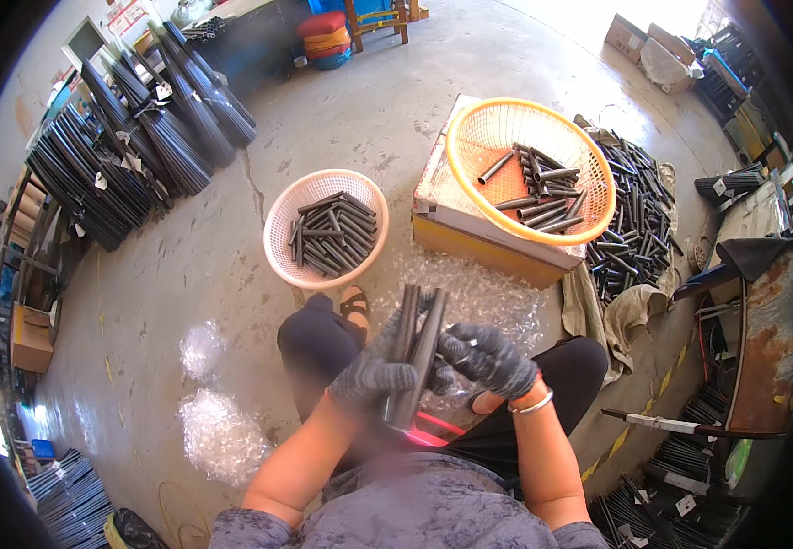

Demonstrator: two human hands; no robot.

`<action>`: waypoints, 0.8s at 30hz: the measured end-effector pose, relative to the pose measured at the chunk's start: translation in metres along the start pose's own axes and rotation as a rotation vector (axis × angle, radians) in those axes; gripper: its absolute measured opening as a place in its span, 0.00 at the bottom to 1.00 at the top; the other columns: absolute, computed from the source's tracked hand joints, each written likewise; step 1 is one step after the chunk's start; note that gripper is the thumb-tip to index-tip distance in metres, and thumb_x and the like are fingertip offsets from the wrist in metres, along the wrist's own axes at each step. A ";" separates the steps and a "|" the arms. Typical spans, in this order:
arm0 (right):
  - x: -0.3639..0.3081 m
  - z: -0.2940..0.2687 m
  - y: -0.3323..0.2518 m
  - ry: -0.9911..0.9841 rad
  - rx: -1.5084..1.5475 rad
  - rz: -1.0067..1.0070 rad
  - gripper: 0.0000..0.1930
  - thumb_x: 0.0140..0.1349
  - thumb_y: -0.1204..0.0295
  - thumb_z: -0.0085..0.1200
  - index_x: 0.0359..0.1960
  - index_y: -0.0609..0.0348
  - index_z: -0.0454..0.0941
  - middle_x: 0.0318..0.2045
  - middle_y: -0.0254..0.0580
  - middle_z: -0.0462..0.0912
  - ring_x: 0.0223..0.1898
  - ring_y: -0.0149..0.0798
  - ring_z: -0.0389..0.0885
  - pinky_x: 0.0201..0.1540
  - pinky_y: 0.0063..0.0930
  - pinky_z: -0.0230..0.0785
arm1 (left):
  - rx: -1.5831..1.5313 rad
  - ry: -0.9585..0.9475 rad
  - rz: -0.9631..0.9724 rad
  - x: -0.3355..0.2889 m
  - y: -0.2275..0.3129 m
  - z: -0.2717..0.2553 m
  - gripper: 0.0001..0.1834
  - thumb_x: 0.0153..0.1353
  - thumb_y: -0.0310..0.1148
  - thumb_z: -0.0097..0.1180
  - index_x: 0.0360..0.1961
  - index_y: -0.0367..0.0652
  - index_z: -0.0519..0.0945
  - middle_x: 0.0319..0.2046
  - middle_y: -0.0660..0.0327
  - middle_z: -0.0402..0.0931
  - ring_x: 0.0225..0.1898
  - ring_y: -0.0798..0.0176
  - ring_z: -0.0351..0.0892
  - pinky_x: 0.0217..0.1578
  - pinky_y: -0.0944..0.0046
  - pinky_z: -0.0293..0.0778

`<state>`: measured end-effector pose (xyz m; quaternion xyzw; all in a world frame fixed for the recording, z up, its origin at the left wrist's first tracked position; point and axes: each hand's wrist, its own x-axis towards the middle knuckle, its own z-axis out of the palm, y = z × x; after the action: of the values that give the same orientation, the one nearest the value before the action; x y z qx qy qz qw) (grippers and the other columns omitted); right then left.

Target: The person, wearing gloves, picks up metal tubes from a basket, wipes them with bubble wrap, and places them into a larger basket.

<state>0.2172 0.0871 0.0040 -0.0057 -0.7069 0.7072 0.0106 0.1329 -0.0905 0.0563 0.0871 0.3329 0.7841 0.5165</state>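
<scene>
My left hand [374, 375], in a dark grey knit glove, is closed around a few short black tubes [428, 343] held upright over my lap. My right hand [490, 357], gloved the same way, is beside the tubes with its fingers curled together; what is between them is hidden. Ahead on the floor, a pale pink plastic basket [279, 197] contains several similar tubes [337, 233]. To its right, an orange basket [459, 137] with more tubes [547, 197] rests tilted on a cardboard box [470, 247].
A large heap of black tubes [630, 215] lies on a cloth [584, 316] at right. Clear plastic wrap [223, 435] is on the floor at left. Bundles of long dark tubes [172, 142] lean at the far left. A rusty metal surface [762, 339] stands at the right edge.
</scene>
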 end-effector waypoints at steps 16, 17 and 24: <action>-0.012 -0.086 0.134 0.746 -0.673 0.458 0.17 0.57 0.63 0.54 0.44 0.60 0.74 0.37 0.54 0.80 0.43 0.49 0.77 0.46 0.38 0.67 | -0.235 0.128 0.186 -0.028 0.036 -0.038 0.25 0.57 0.35 0.56 0.54 0.38 0.65 0.35 0.61 0.71 0.32 0.65 0.73 0.32 0.64 0.71; -0.014 -0.090 0.133 0.678 -0.563 0.489 0.19 0.56 0.63 0.55 0.46 0.60 0.73 0.37 0.54 0.80 0.43 0.50 0.77 0.46 0.38 0.67 | -0.252 0.128 0.203 -0.032 0.042 -0.041 0.24 0.57 0.36 0.56 0.53 0.38 0.66 0.34 0.62 0.71 0.31 0.65 0.73 0.31 0.64 0.71; 0.008 -0.018 -0.033 0.258 0.004 -0.113 0.35 0.52 0.71 0.61 0.61 0.57 0.57 0.51 0.38 0.70 0.27 0.23 0.70 0.29 0.18 0.66 | 0.139 0.168 -0.088 -0.019 0.019 -0.024 0.22 0.51 0.33 0.60 0.45 0.34 0.70 0.29 0.59 0.72 0.31 0.62 0.76 0.31 0.63 0.75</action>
<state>0.2094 0.1055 0.0368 -0.0566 -0.6973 0.7004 0.1411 0.1159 -0.1224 0.0533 0.0421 0.4321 0.7402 0.5134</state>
